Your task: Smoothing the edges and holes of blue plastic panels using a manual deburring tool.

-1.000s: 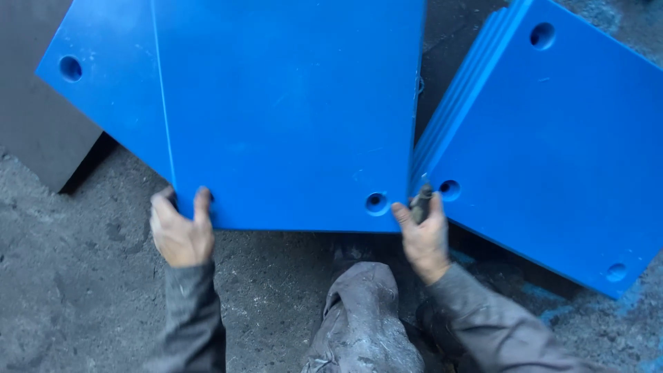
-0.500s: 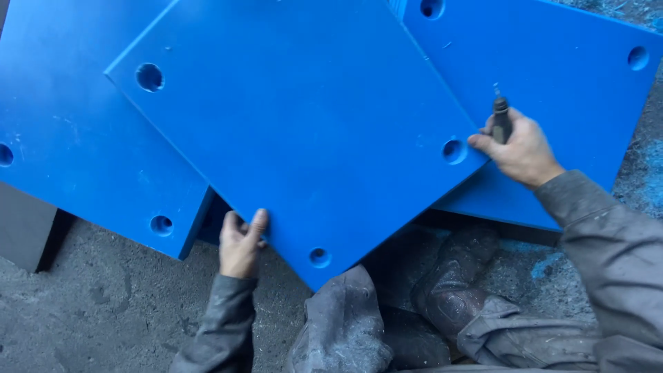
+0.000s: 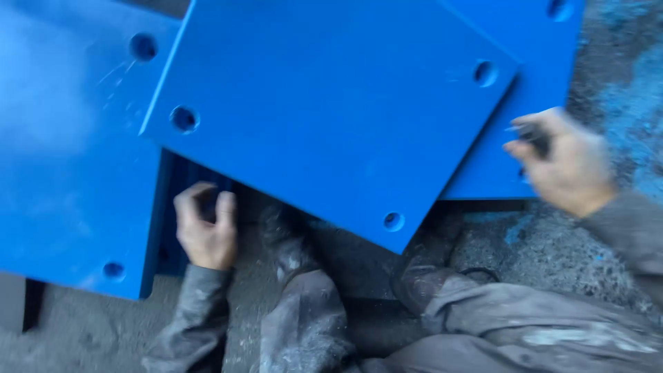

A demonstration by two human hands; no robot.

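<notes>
A large square blue plastic plate (image 3: 331,110) with round holes near its corners lies tilted over other blue plates. My left hand (image 3: 205,228) curls under the plate's lower left edge, fingers bent around it. My right hand (image 3: 563,162) is blurred at the plate's right corner and is closed on a small dark tool (image 3: 533,137). A second blue plate (image 3: 62,159) lies to the left, and a third (image 3: 545,76) shows under the right side.
My knees in dusty grey trousers (image 3: 442,318) are below the plates. Rough grey ground (image 3: 608,83) with blue shavings lies to the right. A dark slab edge (image 3: 14,311) shows at the lower left.
The top plate has turned and slid further over the left stack. My left hand moved from the plate's top edge to underneath it. My right hand came off the plate's corner.
</notes>
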